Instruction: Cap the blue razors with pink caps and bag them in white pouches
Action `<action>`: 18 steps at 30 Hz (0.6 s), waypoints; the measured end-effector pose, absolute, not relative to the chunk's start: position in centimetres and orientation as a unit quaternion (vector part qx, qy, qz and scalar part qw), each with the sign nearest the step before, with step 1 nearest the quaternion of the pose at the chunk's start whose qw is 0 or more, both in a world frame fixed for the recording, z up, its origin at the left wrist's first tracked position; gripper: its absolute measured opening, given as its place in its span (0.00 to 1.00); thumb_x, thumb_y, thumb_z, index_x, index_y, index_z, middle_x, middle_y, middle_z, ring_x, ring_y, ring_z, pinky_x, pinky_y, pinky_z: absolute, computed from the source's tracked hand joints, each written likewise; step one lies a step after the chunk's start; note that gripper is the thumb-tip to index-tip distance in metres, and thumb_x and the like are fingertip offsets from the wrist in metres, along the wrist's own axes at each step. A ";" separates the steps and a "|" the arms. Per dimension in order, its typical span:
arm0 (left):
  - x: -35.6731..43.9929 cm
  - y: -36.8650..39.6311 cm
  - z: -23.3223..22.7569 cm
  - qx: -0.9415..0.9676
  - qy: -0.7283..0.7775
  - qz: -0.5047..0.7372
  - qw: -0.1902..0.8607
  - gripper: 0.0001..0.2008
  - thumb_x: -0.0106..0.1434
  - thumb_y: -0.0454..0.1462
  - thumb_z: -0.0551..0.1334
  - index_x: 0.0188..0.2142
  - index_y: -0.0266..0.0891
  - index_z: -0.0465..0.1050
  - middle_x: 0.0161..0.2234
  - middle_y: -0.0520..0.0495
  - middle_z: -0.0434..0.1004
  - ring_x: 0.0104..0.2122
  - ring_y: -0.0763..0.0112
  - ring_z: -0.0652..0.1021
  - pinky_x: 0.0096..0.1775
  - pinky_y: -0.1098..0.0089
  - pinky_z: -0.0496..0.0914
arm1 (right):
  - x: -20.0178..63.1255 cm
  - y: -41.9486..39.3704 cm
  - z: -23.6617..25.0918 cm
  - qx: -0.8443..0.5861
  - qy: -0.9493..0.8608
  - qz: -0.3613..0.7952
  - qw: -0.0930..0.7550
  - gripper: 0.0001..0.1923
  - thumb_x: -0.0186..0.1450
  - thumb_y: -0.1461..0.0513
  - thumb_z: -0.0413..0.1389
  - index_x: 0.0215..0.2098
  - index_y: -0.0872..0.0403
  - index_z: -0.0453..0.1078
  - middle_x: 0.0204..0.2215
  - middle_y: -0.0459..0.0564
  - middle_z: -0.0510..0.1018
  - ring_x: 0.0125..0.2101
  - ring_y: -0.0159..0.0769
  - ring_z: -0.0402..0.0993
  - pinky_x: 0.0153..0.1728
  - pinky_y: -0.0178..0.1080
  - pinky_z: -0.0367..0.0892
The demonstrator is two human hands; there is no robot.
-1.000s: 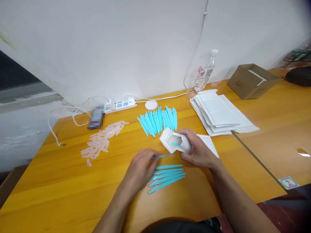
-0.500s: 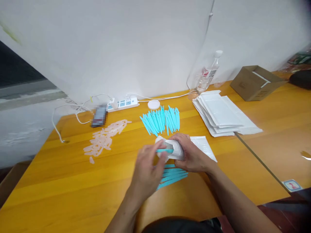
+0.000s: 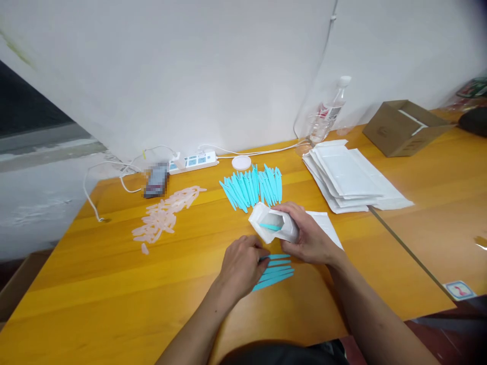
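Note:
In my right hand (image 3: 314, 233) is a white padded mailer (image 3: 291, 228), squeezed so that its mouth gapes toward the left. A turquoise stick (image 3: 271, 226) lies inside the opening. My left hand (image 3: 243, 263) is below it, thumb and fingers closed at the left end of the top stick in a small row of flat turquoise sticks (image 3: 276, 270). The fingers hide that end. Beyond the mailer, many more turquoise sticks (image 3: 241, 188) lie in a fanned pile. Another white mailer (image 3: 327, 228) lies flat, partly behind my right hand.
Pale pink translucent pieces (image 3: 158, 218) are scattered at the left. A stack of white mailers (image 3: 342, 172) and an open cardboard box (image 3: 399, 129) stand at the right. Along the wall are a power strip (image 3: 196, 162), a phone (image 3: 157, 180), a round white lid (image 3: 241, 162) and a plastic bottle (image 3: 329, 114).
My left hand has left the mailer's mouth, where it was putting in a turquoise stick, and moved down to the row. The mailer has shifted slightly right and up, its mouth now uncovered.

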State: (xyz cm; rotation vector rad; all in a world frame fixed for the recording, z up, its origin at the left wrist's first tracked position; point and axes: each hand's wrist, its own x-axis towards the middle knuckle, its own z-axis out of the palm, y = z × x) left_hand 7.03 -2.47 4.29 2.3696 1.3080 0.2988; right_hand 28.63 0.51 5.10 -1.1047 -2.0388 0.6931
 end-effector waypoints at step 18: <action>5.9 -3.7 7.8 0.558 0.550 0.563 0.263 0.13 0.70 0.38 0.63 0.53 0.46 0.74 0.39 0.47 0.82 0.38 0.68 0.83 0.45 0.63 0.79 | 26.9 0.1 4.9 -0.387 -0.814 0.282 0.329 0.36 0.49 0.71 0.58 0.56 0.49 0.61 0.47 0.52 0.72 0.48 0.49 0.67 0.49 0.50 0.62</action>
